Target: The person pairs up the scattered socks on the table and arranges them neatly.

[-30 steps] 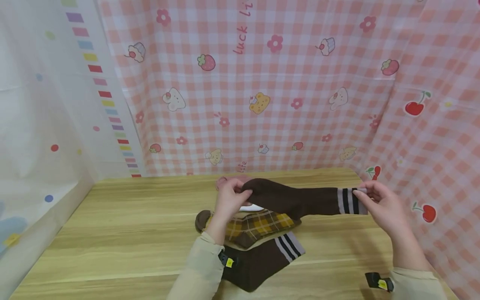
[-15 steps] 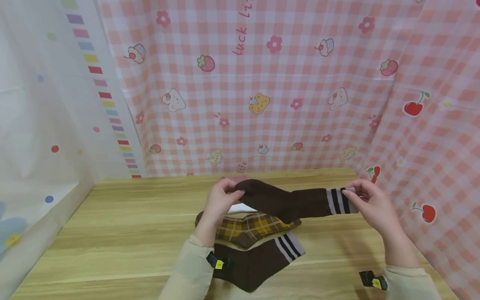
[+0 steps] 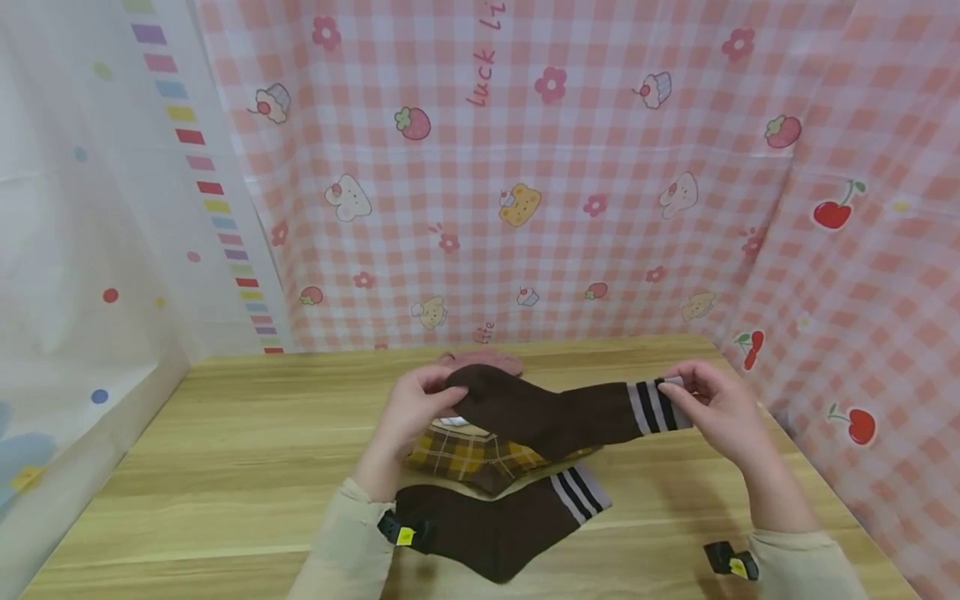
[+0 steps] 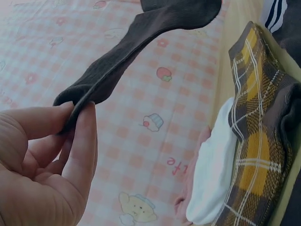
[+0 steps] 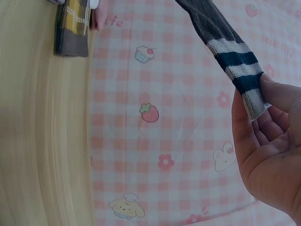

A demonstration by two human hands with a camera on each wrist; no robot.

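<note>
A dark brown sock (image 3: pixel 555 412) with a grey-and-black striped cuff is stretched in the air between both hands. My left hand (image 3: pixel 412 408) pinches its toe end between thumb and fingers, as the left wrist view shows closely. At the other end my right hand (image 3: pixel 720 408) pinches the striped cuff (image 5: pixel 240 66). Under the held sock, a matching brown striped sock (image 3: pixel 495 525) lies flat on the table, nearest the person. Just behind that one lies a yellow-and-brown plaid sock (image 4: pixel 256 132), partly covered by the held sock in the head view.
Beyond the plaid sock lie a white sock (image 4: pixel 214 169) and a pink one (image 3: pixel 495 361), both partly hidden. The wooden table (image 3: pixel 247 467) meets a pink checked cloth (image 3: pixel 465 167) at the back and right. A white cloth (image 3: pixel 75 208) hangs at the left.
Both hands have moved left with the brown sock held taut between them. More of the pink sock shows behind it now. The socks on the table have stayed in place.
</note>
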